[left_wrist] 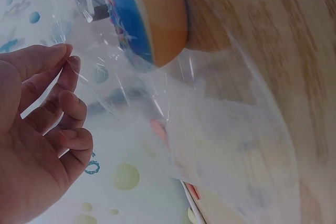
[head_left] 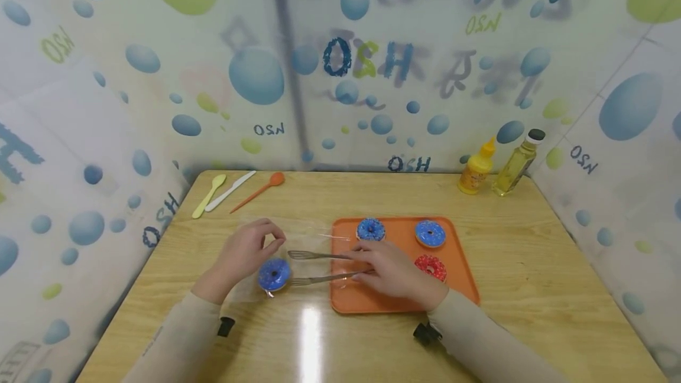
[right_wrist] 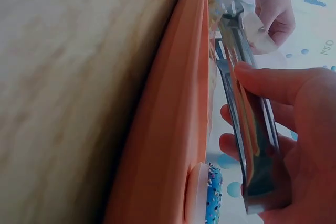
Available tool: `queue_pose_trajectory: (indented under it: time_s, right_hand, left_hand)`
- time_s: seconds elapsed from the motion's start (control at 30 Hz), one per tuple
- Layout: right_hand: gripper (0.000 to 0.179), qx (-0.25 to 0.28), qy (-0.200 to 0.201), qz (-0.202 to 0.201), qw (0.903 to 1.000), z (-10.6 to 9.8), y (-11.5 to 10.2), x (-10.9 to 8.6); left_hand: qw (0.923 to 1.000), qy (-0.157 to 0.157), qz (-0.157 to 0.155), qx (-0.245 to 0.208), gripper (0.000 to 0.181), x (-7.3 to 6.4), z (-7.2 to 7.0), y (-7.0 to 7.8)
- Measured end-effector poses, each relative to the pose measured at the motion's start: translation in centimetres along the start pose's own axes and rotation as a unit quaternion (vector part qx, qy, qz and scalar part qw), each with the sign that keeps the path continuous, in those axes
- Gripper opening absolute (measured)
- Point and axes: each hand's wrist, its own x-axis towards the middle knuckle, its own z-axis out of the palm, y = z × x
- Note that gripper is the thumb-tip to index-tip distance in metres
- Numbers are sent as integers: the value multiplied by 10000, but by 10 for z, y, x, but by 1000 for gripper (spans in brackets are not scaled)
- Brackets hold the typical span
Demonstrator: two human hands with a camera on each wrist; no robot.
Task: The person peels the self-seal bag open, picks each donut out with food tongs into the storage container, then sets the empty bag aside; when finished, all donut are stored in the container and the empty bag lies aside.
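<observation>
Between thumb and index finger, my left hand (head_left: 246, 256) pinches the edge of a clear plastic bag (left_wrist: 236, 135). Inside the bag a toy donut with blue icing (head_left: 273, 275) lies on the table, just below that hand. My right hand (head_left: 396, 272) grips metal tongs (right_wrist: 247, 103) over the orange tray (head_left: 372, 303). The tongs' two arms are spread apart and point left, the nearer tip right beside the bagged donut. On the tray sit two blue donuts (head_left: 370, 229) and a red donut (head_left: 430, 267), the red one partly covered by my right hand.
At the back left lie a yellow spoon (head_left: 209, 195), a white knife (head_left: 230, 191) and an orange spoon (head_left: 260, 191). A yellow squeeze bottle (head_left: 475, 171) and a glass oil bottle (head_left: 515, 169) stand at the back right. A patterned wall covering (head_left: 346, 117) encloses the wooden table's back and sides.
</observation>
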Motion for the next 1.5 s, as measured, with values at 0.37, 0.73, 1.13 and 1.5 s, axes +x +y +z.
queue_pose_trajectory:
  time_s: [0.37,0.73,1.13,1.5]
  right_hand:
    - [58,31,-116,-211,9997,2,-5,12]
    - [47,18,-163,-152,9998,2,-13,17]
    - [53,-111,55,-93,9999,4,-5,-2]
    - [49,-117,406,192,9989,-20,-1,-39]
  left_hand:
    - [10000,-48,-19,-36,6,-2,-1,1]
    - [10000,-42,-64,-48,5,-1,-1,1]
    - [9999,-122,-44,-104,5,-7,5,-5]
    - [9999,-3,-125,-88,6,-10,4,-8]
